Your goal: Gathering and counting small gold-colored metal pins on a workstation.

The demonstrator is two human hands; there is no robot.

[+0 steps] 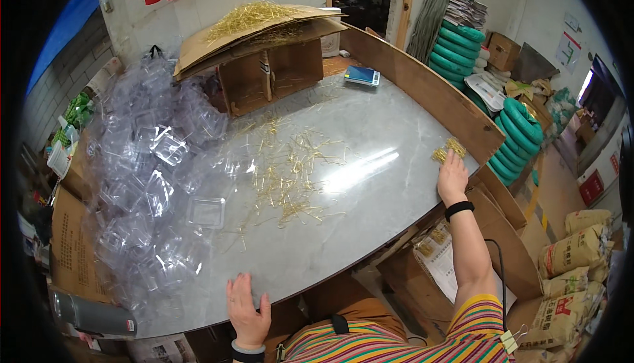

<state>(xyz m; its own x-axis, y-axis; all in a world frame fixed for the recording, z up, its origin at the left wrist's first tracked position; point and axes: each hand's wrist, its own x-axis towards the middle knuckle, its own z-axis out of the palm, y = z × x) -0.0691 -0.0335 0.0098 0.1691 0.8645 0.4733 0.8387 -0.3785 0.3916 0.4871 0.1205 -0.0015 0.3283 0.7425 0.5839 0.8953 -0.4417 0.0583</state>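
My left hand (248, 313) rests at the near edge of the grey marbled table (370, 211), fingers stretched out, thumb apart, with nothing in it. Out at the table's right edge, my right hand (453, 178) has its fingers pressed together on a small bundle of gold wire pieces (449, 150); its fingertips hide part of the bundle. Loose gold wire pieces (290, 165) lie scattered across the table's middle. A large heap of clear plastic boxes (152, 158) covers the left side, and one clear box (206, 212) sits at its right border.
A cardboard shelf (290, 72) at the back carries more gold pieces (254, 16). Near it lies a small blue-topped scale (362, 76). A wooden board (422, 82) borders the table's right side. Below stands an open cardboard box (413, 277). A grey bottle (92, 313) lies lower left.
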